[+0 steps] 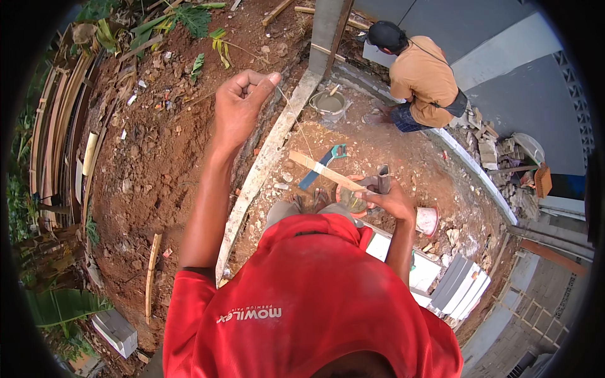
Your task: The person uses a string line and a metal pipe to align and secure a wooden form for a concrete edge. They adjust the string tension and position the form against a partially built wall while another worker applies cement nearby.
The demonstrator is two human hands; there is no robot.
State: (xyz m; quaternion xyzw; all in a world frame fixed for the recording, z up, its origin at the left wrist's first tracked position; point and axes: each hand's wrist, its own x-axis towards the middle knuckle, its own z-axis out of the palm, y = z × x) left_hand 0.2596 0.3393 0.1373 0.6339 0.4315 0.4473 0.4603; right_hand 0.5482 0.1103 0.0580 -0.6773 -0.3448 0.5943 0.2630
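Note:
Raised to the upper middle, my left hand (241, 101) pinches a thin string (297, 123), which runs down to a narrow wooden batten (315, 162) with string wound around it. My right hand (391, 200) grips the batten's lower end, along with a grey tool (383, 179) whose exact kind I cannot make out. Below the batten, a handsaw (334, 152) with a teal handle lies on the dirt. A round container (346, 196) sits near my feet, partly hidden behind my right hand and the batten.
A co-worker (428, 82) crouches at a wall's base, beside a cement bucket (329, 103). A concrete edge (251, 189) divides the ground. Boards (50, 145) stand at left; rubble (488, 148), a white bucket (427, 220) and stacked tiles (457, 290) are at right.

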